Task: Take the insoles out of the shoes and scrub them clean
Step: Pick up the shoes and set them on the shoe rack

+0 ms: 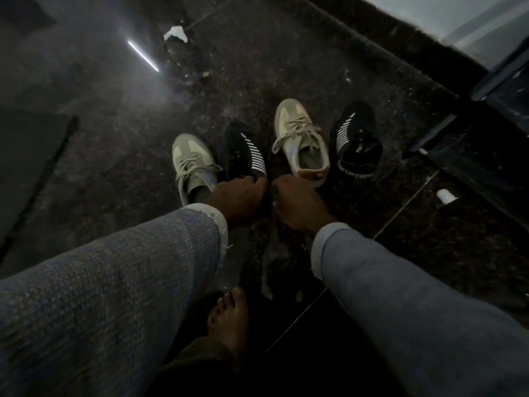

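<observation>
Now | L hand [239, 196] + R hand [296, 203] grip black shoe [243, 153] heel

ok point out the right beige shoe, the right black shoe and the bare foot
right beige shoe [300, 138], head view, on its laces
right black shoe [355, 138], head view, on its upper beside the white stripes
bare foot [229, 319], head view, on its top behind the toes

4 shoes in a row on dark floor: beige lace-up [192, 164], black striped knit [243, 151], beige lace-up [302, 138], black striped knit [355, 138]. Insoles not visible.
</observation>
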`<state>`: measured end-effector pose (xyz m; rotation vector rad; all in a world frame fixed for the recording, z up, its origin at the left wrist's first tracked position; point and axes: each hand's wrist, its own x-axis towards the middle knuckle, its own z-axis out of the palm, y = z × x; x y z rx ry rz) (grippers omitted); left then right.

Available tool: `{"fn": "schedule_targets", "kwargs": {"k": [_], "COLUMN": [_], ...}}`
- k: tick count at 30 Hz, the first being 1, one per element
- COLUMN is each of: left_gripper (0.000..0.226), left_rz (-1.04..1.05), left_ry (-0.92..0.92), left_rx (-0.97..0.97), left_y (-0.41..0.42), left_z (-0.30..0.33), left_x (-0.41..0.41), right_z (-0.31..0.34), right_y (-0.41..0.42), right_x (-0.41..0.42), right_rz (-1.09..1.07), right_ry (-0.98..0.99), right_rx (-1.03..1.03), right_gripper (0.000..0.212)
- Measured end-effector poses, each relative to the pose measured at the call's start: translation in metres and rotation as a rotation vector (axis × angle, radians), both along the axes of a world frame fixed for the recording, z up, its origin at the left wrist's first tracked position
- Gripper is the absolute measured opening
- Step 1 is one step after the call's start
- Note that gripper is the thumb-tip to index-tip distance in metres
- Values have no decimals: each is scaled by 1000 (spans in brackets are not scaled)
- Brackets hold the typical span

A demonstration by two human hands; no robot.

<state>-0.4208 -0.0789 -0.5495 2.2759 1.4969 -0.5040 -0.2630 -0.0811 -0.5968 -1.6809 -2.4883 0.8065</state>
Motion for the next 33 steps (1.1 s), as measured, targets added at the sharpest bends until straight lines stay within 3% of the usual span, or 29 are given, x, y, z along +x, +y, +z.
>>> {"fn": "schedule_targets", "kwargs": {"k": [5, 14, 21, 28, 31, 33], "left_gripper": [46, 38, 41, 40, 38, 39], "left_rz": [6, -6, -78, -126, -126, -130], "left_ry": [40, 30, 99, 81, 66, 61], "left_rx": [-35, -30, -12, 22, 37, 56], "left_y": [-3, 1, -4, -3, -2, -3], "left_z": [-9, -7, 9, 15, 18, 17], "left_x": [-21, -21, -4, 23, 32, 37], "right_z": [-13, -6, -23, -19, -13, -9], "right_y": [-10, -22, -75, -94, -94, -92], "right_x": [-40, -38, 8, 44, 51, 56], "right_rz": [92, 91, 103, 100, 108, 101], "right_ry": [47, -221, -414, -468, -440, -367], "right_rx": [-69, 78, -114, -205, -218, -194], "right_gripper": [62, 28, 29, 29, 38, 56]}}
